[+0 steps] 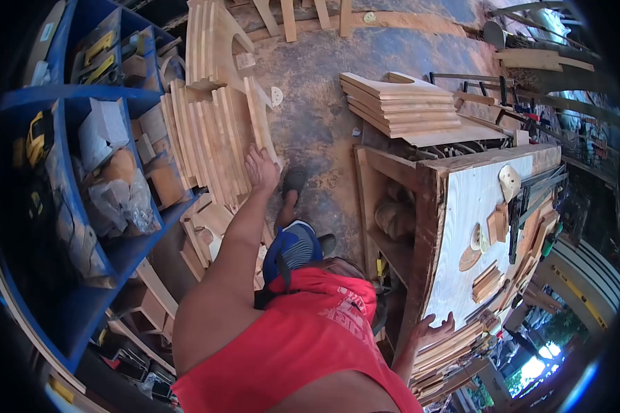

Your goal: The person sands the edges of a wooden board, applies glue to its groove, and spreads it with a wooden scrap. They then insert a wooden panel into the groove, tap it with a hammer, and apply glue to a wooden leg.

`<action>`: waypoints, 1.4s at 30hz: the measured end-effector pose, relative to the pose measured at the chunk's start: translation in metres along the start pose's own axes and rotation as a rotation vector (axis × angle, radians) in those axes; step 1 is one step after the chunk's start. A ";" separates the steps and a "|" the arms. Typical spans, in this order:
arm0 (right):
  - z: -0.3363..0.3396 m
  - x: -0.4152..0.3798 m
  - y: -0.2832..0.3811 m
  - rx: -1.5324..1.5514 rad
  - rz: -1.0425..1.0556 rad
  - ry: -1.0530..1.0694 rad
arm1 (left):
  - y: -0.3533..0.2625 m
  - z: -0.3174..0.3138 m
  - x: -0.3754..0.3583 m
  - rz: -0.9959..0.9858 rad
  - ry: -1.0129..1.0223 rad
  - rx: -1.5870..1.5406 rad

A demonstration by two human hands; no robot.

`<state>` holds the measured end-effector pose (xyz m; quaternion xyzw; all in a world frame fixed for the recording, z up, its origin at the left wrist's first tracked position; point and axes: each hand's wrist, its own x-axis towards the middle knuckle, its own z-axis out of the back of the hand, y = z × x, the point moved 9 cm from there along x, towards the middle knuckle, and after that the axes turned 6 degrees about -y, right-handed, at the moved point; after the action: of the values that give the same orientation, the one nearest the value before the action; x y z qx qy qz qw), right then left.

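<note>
My left hand (261,169) is at the lower end of a pale curved wooden board (260,113), its fingers closed over the board's edge. This board leans at the outer side of a row of similar wooden pieces (210,141) standing on edge. My right hand (434,333) is open beside the workbench edge, fingers apart and holding nothing. Closest to it are a stack of thin wooden strips (448,354) and the white board (455,268) on the bench top.
Blue shelving (117,241) with tools and boxes runs along the left. Another stack of cut wooden panels (399,107) sits beyond the workbench (430,206). Black clamps (523,206) and small wood pieces (488,281) lie on the bench. The floor (310,82) is stained.
</note>
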<state>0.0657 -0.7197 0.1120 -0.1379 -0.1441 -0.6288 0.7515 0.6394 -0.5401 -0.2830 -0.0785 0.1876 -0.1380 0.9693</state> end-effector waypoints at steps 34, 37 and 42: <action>0.021 0.065 0.010 0.903 0.319 -0.293 | -0.244 0.563 -0.294 -0.977 -0.353 0.444; 0.091 0.072 0.011 0.958 0.373 -0.446 | -0.305 0.574 -0.385 -1.077 -0.454 0.786; 0.142 0.064 0.030 1.180 0.384 -0.364 | -0.387 0.504 -0.531 -1.441 -0.481 1.073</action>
<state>0.0997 -0.7178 0.2669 0.1707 -0.5635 -0.2647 0.7637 0.2682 -0.6995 0.4400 0.2563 -0.2014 -0.7550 0.5690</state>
